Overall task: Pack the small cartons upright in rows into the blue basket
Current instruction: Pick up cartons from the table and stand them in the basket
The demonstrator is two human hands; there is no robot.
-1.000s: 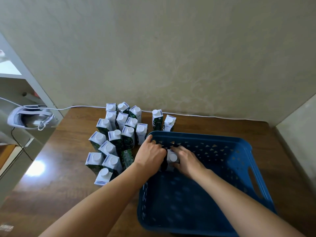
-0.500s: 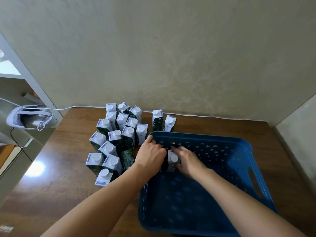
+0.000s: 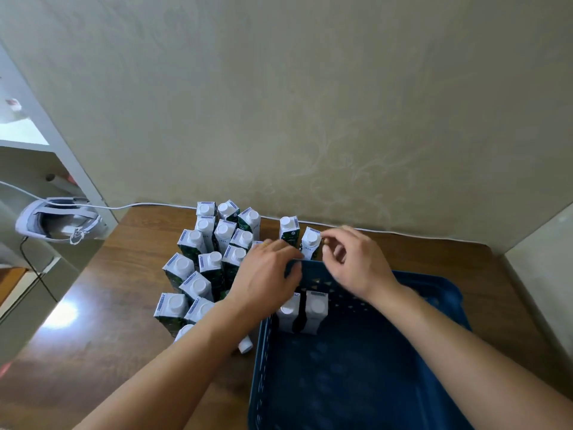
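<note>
Head view, looking down on a wooden worktop set against a pale wall. At right, a blue basket with perforated sides, holding two small cartons in its far-left corner: both upright, white caps facing up, long axes vertical, side by side and touching or nearly so. Rest of the basket floor bare and dark.

Left of the basket, a loose cluster of cartons on the worktop, green-printed sides and white tops, nearly all standing with caps up, packed close in rough rows toward the wall. Behind the basket's far rim, two more cartons standing apart from the cluster, also upright.

Left hand reaching across the basket's far-left corner toward the cluster, fingers relaxed and slightly bent, gripping nothing visible. Right hand raised above the far rim just beside the right one of the two rear cartons, fingers loosely curled and spread, empty, fingertips near that carton's top but contact not clear.

At far left, a white headset off the worktop's edge, with a white cable running along the base of the wall.
</note>
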